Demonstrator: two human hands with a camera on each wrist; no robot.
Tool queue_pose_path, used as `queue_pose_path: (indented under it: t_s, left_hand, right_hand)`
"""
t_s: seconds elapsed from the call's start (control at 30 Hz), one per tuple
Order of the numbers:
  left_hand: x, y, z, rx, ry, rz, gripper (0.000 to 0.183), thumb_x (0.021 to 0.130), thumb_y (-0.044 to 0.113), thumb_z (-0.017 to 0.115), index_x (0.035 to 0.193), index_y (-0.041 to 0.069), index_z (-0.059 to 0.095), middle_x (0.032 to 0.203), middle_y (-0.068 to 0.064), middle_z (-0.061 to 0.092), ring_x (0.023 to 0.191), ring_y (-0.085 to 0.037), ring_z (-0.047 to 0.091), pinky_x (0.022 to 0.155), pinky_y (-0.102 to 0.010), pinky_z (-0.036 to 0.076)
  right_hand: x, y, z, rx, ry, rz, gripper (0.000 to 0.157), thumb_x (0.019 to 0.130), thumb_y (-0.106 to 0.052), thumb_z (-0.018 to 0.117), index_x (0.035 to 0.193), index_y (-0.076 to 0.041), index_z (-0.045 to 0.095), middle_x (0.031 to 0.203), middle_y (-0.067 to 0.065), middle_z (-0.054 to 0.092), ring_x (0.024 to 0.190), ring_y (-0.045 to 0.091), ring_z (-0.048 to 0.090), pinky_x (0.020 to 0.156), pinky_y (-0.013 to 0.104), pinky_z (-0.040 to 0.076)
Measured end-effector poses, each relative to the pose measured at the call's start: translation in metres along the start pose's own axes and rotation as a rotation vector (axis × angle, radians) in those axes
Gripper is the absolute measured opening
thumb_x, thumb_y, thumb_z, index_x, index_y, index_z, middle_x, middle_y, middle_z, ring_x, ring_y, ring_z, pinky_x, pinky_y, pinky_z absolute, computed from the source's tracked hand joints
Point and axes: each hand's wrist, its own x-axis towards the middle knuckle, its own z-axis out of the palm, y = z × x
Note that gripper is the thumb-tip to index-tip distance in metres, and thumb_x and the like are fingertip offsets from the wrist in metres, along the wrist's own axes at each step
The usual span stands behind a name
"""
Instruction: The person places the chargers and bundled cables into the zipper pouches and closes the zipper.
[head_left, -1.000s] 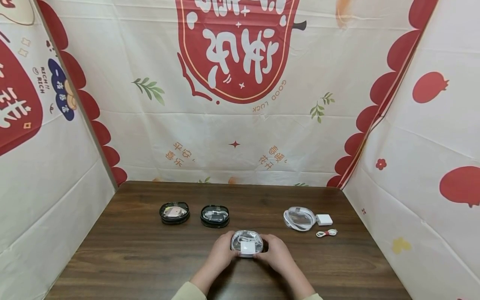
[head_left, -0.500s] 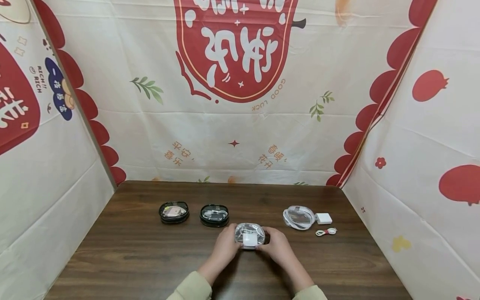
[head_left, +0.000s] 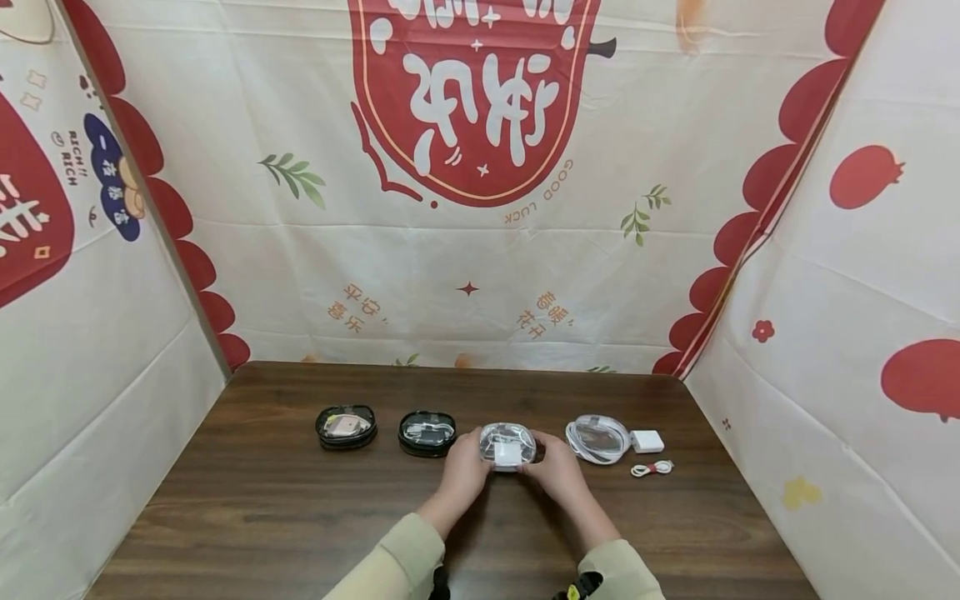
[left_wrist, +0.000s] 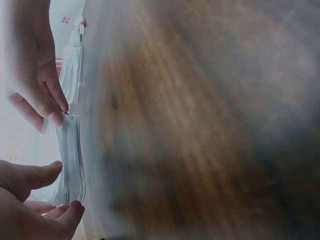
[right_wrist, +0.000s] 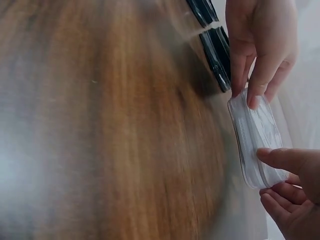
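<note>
A clear oval zip pouch with white trim [head_left: 507, 433] is between my two hands, a white charger block [head_left: 507, 452] showing inside it. My left hand [head_left: 463, 468] grips its left end and my right hand [head_left: 558, 468] its right end, thumbs on the near side. In the left wrist view, the pouch [left_wrist: 72, 160] has its zip edge towards the camera. Fingers and thumbs pinch both ends of the pouch [right_wrist: 255, 140] in the right wrist view. Whether its underside touches the table cannot be told.
Two black-trimmed clear pouches [head_left: 346, 427] [head_left: 427, 433] stand to the left. On the right lie a similar white-trimmed pouch with a coiled white cable [head_left: 598, 439], a white charger block [head_left: 647, 442] and a short white cable with a red tie [head_left: 652, 468]. Printed cloth walls [head_left: 420, 267] enclose the wooden table [head_left: 300, 517].
Both hands have carried the clear pouch away from the body and slightly right, into line with the other pouches. The rest of the things keep their places.
</note>
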Motion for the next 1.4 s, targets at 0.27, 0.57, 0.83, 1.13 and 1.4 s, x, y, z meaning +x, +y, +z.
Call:
queue_pose_path:
  t_s: [0.27,0.57,0.83,1.13,1.4]
  left_hand:
    - [0.017,-0.002,0.003,0.044,-0.007,-0.03,0.06,0.068,0.0,0.085,0.12,-0.013,0.058,0.109,-0.027,0.064,0.103,-0.039,0.061,0.09,-0.046,0.049]
    - [0.025,-0.009,0.009,0.033,-0.01,-0.04,0.059,0.067,0.0,0.085,0.119,-0.013,0.059,0.106,-0.027,0.065,0.1,-0.039,0.062,0.089,-0.045,0.049]
    - [0.027,-0.014,0.011,0.03,-0.004,-0.015,0.055,0.07,-0.001,0.082,0.119,-0.013,0.059,0.109,-0.026,0.065,0.103,-0.038,0.062,0.091,-0.045,0.049]
    - [0.02,-0.009,-0.002,0.014,0.028,0.001,0.054,0.072,0.0,0.082,0.119,-0.012,0.059,0.109,-0.027,0.064,0.103,-0.039,0.06,0.091,-0.047,0.048]
    - [0.009,-0.005,-0.013,-0.032,0.055,0.026,0.048,0.075,-0.003,0.078,0.12,-0.003,0.062,0.111,-0.019,0.063,0.105,-0.034,0.059,0.091,-0.045,0.048]
  right_hand:
    - [0.017,0.007,0.005,-0.01,-0.044,0.047,0.06,0.065,-0.005,0.087,0.118,0.009,0.063,0.1,0.016,0.069,0.09,0.026,0.065,0.082,0.042,0.052]
    - [0.023,0.011,0.006,-0.009,-0.073,0.1,0.065,0.07,-0.008,0.086,0.125,0.011,0.057,0.117,0.024,0.064,0.108,0.035,0.06,0.092,0.048,0.048]
    - [0.025,0.017,0.009,-0.007,-0.084,0.111,0.066,0.072,-0.011,0.085,0.128,0.011,0.056,0.119,0.025,0.062,0.11,0.035,0.059,0.094,0.048,0.047]
    - [0.022,0.015,0.002,0.05,-0.102,0.069,0.073,0.074,-0.007,0.084,0.136,0.009,0.049,0.123,0.024,0.061,0.112,0.034,0.058,0.096,0.048,0.046]
    - [0.004,0.011,-0.019,-0.002,-0.096,0.035,0.062,0.078,-0.007,0.081,0.134,0.001,0.055,0.123,0.02,0.06,0.117,0.038,0.054,0.099,0.052,0.042]
